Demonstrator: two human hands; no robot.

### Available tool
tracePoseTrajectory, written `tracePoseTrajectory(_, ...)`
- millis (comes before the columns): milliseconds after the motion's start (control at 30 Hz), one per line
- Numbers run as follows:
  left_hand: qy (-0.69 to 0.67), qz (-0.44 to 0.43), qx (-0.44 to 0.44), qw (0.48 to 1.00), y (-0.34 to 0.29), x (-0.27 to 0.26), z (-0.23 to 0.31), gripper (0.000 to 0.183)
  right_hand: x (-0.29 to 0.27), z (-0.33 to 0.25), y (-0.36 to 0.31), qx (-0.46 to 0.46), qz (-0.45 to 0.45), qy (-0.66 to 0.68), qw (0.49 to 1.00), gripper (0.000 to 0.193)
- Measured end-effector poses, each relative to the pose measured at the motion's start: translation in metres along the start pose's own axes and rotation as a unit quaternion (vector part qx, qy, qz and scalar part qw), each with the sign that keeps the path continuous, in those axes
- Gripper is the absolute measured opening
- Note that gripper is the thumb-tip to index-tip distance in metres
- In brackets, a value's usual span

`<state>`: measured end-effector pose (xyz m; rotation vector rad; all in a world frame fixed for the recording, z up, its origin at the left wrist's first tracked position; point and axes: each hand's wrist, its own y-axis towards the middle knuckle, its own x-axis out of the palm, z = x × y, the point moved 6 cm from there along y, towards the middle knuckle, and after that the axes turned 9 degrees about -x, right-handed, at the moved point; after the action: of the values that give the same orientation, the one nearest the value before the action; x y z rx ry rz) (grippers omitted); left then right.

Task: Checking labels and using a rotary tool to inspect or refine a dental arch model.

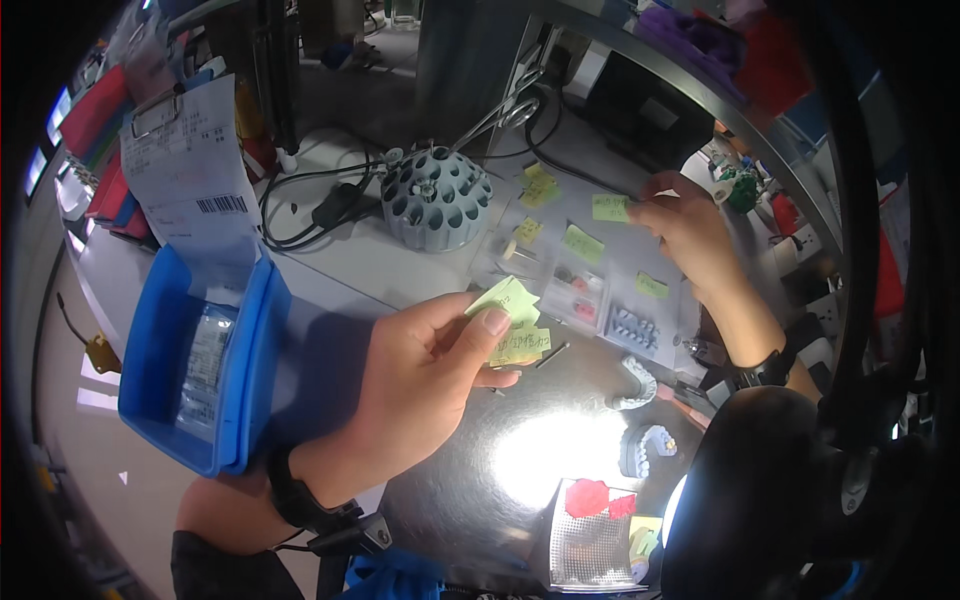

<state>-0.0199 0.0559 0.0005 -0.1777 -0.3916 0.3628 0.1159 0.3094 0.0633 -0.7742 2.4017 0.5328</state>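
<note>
L grip [425,365] holds yel. notes [518,335] (R grip [692,232] touches 1 yel.-green note [609,208]).

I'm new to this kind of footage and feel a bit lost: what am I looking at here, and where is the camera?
There is no machine: these are a person's own bare hands. The single picture comes from a wide fisheye camera worn on the head, looking down, so straight edges bend near its rim.

The left hand pinches several yellow notes between thumb and fingers. The right hand reaches farther out, its fingers at another yellow note; whether it is gripped or just touched, I can't tell.

On the work surface are a grey domed holder full of holes and two dental models, one grey, one bluish. At left stands a blue bin.
</note>
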Motion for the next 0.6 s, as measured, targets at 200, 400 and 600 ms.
tracePoseTrajectory(200,0.0,-0.009,-0.009,1.0,-0.003,0.0,-0.001,0.038,-0.008,0.044,0.028,0.107,0.001,-0.08,0.991,0.029)
tracePoseTrajectory(400,0.016,-0.02,0.012,1.0,-0.003,0.003,-0.001,0.036,-0.001,0.017,0.024,-0.074,-0.084,-0.141,0.984,0.024)
tracePoseTrajectory(600,0.013,-0.06,-0.004,0.998,0.0,0.007,-0.003,0.037,0.057,-0.077,-0.053,-0.218,-0.252,0.123,0.935,0.024)
